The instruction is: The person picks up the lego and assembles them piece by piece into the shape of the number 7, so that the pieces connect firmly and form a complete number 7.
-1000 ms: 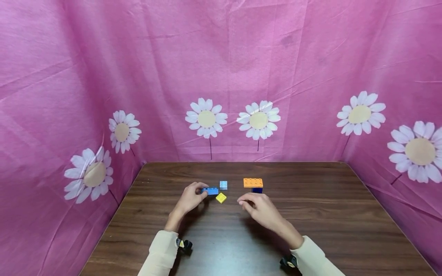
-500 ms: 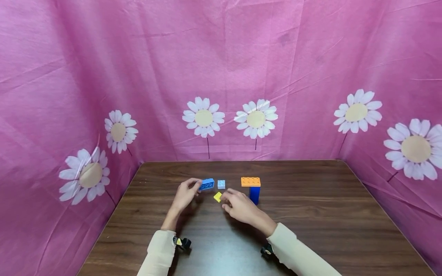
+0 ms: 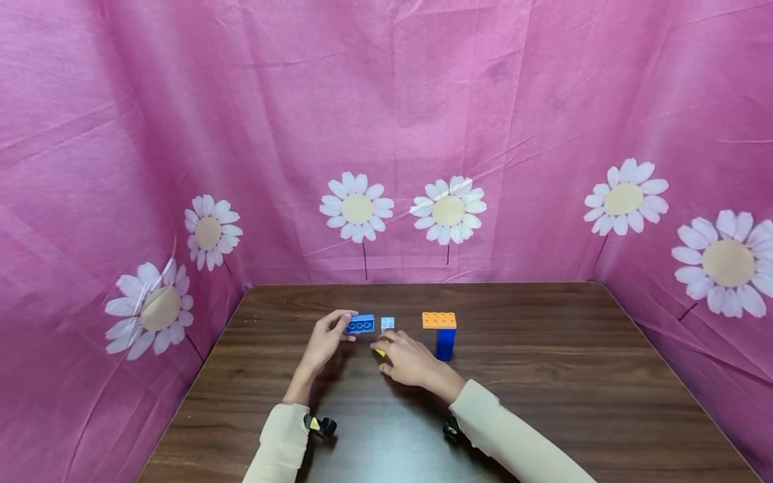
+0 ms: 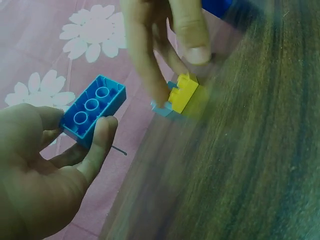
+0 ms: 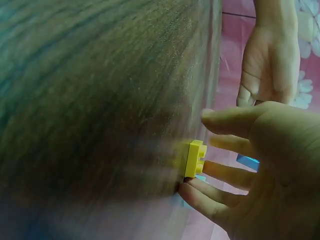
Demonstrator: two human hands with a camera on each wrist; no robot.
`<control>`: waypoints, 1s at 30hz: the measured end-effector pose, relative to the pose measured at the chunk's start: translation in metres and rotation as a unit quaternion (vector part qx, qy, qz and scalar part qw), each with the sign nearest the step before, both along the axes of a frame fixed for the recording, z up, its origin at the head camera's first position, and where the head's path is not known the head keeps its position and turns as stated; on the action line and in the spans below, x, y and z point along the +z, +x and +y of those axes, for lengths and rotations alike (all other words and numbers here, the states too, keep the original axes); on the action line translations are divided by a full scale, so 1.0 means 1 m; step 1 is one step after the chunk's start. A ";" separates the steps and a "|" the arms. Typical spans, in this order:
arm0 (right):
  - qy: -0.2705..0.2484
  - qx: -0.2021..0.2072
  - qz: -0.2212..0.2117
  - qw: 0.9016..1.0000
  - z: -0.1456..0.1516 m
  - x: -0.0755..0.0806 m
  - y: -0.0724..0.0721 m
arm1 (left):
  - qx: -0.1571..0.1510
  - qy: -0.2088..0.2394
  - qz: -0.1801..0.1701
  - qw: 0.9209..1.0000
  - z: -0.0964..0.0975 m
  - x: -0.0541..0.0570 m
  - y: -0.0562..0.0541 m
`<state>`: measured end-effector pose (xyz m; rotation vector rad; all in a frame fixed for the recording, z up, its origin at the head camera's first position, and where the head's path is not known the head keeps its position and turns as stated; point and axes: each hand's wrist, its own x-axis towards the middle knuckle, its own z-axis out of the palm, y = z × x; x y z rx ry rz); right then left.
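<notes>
My left hand pinches a blue toy building brick between thumb and fingers, raised above the table. Its hollow underside with round tubes shows in the left wrist view. My right hand reaches over a small square yellow brick that lies studs up on the table. The fingers come down close around its far side, while the thumb stands apart from it. In the head view this hand covers most of the yellow brick. Just behind is a pale blue brick, its lower part overlapped by the right fingers.
Right of my right hand, an orange studded brick sits on top of an upright dark blue block, overhanging it to the left. The brown wooden table ends against a pink cloth printed with daisies.
My right hand has moved left from beside the orange and dark blue stack to the yellow brick. My left hand has lifted the blue brick and tipped its underside toward me.
</notes>
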<state>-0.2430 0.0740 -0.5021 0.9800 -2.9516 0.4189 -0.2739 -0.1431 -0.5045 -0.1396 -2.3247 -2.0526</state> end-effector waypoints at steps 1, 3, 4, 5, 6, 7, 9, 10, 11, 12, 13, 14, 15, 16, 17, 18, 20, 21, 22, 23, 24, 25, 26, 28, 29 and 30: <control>0.004 0.003 0.000 1.000 0.000 0.000 0.000 | -0.001 0.006 -0.003 1.000 0.001 0.000 0.000; 0.008 0.006 0.002 1.000 0.000 0.000 0.000 | -0.007 0.017 -0.011 1.000 0.002 -0.001 0.001; 0.008 0.006 0.003 1.000 0.001 0.000 -0.001 | -0.009 0.022 -0.014 1.000 0.002 -0.001 0.001; 0.007 0.006 0.006 1.000 0.001 0.000 -0.001 | -0.013 0.027 -0.017 0.999 0.002 -0.001 0.001; 0.004 0.007 0.005 1.000 0.001 0.000 -0.002 | -0.017 0.030 -0.020 0.999 0.002 -0.001 0.001; 0.003 0.009 0.006 1.000 0.002 -0.001 -0.002 | -0.019 0.033 -0.022 0.999 0.003 -0.001 0.002; 0.001 0.016 0.002 1.000 0.003 -0.001 -0.003 | -0.024 0.035 -0.023 0.999 0.003 -0.002 0.002; 0.001 0.019 -0.001 1.000 0.003 -0.001 -0.003 | -0.024 0.035 -0.023 0.999 0.003 -0.002 0.002; 0.002 0.023 -0.003 1.000 0.004 0.000 -0.003 | -0.022 0.029 -0.023 0.999 0.003 -0.002 0.003; 0.001 0.027 -0.008 1.000 0.005 0.000 -0.003 | -0.017 0.020 -0.023 0.999 0.003 -0.002 0.003; 0.002 0.031 -0.012 0.999 0.005 0.000 -0.003 | -0.012 0.012 -0.024 1.000 0.003 -0.002 0.004; 0.003 0.036 -0.014 0.999 0.006 0.000 -0.003 | -0.009 0.007 -0.025 1.000 0.003 -0.002 0.004; 0.003 0.038 -0.019 0.999 0.007 0.000 -0.003 | -0.005 0.000 -0.025 1.000 0.003 -0.001 0.004; 0.003 0.041 -0.023 0.999 0.008 0.000 -0.003 | -0.001 -0.006 -0.028 1.000 0.003 -0.002 0.004; 0.003 0.044 -0.026 0.999 0.008 0.000 -0.002 | 0.002 -0.009 -0.031 0.999 0.003 -0.002 0.004; 0.003 0.046 -0.029 0.998 0.009 0.000 -0.002 | 0.002 -0.006 -0.034 0.999 0.003 -0.002 0.005; 0.002 0.049 -0.032 0.998 0.010 0.000 -0.002 | 0.002 0.003 -0.040 0.999 0.003 -0.002 0.004; 0.000 0.047 -0.034 0.998 0.010 0.000 -0.002 | 0.003 0.005 -0.041 0.999 0.003 -0.002 0.004; -0.002 0.047 -0.033 0.998 0.010 0.001 -0.003 | 0.003 0.008 -0.045 0.999 0.003 -0.002 0.004; -0.004 0.046 -0.034 0.998 0.011 0.001 -0.003 | 0.003 0.011 -0.045 0.999 0.003 -0.002 0.004; -0.007 0.044 -0.035 0.998 0.011 0.001 -0.003 | 0.003 0.012 -0.045 0.999 0.003 -0.002 0.004; -0.009 0.043 -0.036 0.998 0.012 0.001 -0.003 | 0.003 0.014 -0.044 0.999 0.003 -0.002 0.003; -0.011 0.042 -0.037 0.998 0.012 0.001 -0.003 | 0.002 0.015 -0.044 0.999 0.003 -0.003 0.003; -0.013 0.041 -0.037 0.998 0.012 0.001 -0.003 | -0.002 0.023 -0.045 0.999 0.003 -0.003 0.003; -0.014 0.041 -0.035 0.998 0.012 0.000 -0.003 | -0.005 0.029 -0.047 0.998 0.003 -0.002 0.004; -0.018 0.043 -0.034 0.998 0.012 0.000 -0.002 | -0.009 0.038 -0.048 0.998 0.003 -0.002 0.004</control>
